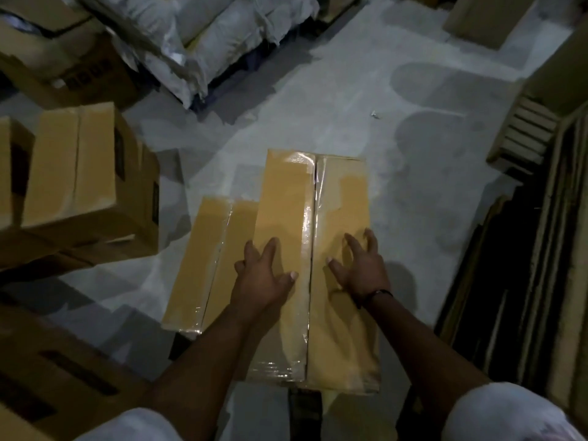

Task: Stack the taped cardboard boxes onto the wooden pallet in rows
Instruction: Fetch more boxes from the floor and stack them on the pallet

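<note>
Taped cardboard box lies lengthwise in the middle of the head view, seen from above, its top facing the camera. A glossy strip of clear tape runs along its centre seam.

Both hands rest on the near half of that top. The left hand lies flat just left of the tape, its fingers spread and straight and the thumb reaching toward the seam. The right hand sits just right of the tape, its fingers spread and slightly arched, with the tips on the cardboard. It has a dark band at the wrist. Neither hand curls round an edge.

A second taped box lies lower, against the first box's left side and partly covered by it. Pale concrete floor spreads beyond the first box's far end.

Well to the left of the first box stands a stack of brown cartons. Another carton is at its near left. White sacks are piled beyond it to the far left. Flattened cardboard sheets lean in shadow to its right.

What the first box rests on cannot be made out in the dim light.
</note>
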The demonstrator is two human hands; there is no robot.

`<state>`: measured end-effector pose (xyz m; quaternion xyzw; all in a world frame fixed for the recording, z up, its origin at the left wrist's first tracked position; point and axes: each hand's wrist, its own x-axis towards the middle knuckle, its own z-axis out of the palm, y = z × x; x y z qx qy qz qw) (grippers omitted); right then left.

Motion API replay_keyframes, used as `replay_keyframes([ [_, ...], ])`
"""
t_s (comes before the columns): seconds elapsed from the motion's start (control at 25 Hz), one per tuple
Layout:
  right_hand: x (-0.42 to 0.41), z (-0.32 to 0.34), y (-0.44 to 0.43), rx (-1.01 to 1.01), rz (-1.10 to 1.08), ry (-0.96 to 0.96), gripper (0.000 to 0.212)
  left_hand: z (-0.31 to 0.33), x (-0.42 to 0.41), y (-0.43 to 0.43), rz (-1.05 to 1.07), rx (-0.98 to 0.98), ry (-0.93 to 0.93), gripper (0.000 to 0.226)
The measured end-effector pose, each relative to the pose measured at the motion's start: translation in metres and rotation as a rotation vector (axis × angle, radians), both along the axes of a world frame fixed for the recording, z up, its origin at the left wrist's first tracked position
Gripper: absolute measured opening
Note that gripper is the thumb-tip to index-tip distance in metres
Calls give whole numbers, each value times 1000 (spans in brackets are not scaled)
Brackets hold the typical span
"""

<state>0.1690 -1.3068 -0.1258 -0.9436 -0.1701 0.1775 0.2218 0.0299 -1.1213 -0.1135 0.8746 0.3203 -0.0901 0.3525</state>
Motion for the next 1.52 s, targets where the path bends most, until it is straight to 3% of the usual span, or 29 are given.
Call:
replay_keyframes([
  [0.24,-42,56,10,-62,40,12,77,64,-22,-12,60,128,16,92],
  [0.48,-116,167,20,110,81,-114,72,187,-99,-7,193,232,-95,86],
  [0.68,-214,254,51,213,258,-285,68,279,-229,-8,388,343,-174,90],
  [0.84,-333,307,88,325,429,-363,58,329,-369,-15,662,456,-227,89],
  [1.0,-467,325,117,381,625,-372,54,346,-513,-30,916,557,-179,91],
  [1.2,-597,330,136,398,890,-233,56,351,-645,-54,1144,586,-75,96],
  [1.52,-690,312,187,383,1158,-206,59,324,-734,-49,1388,497,0,93],
])
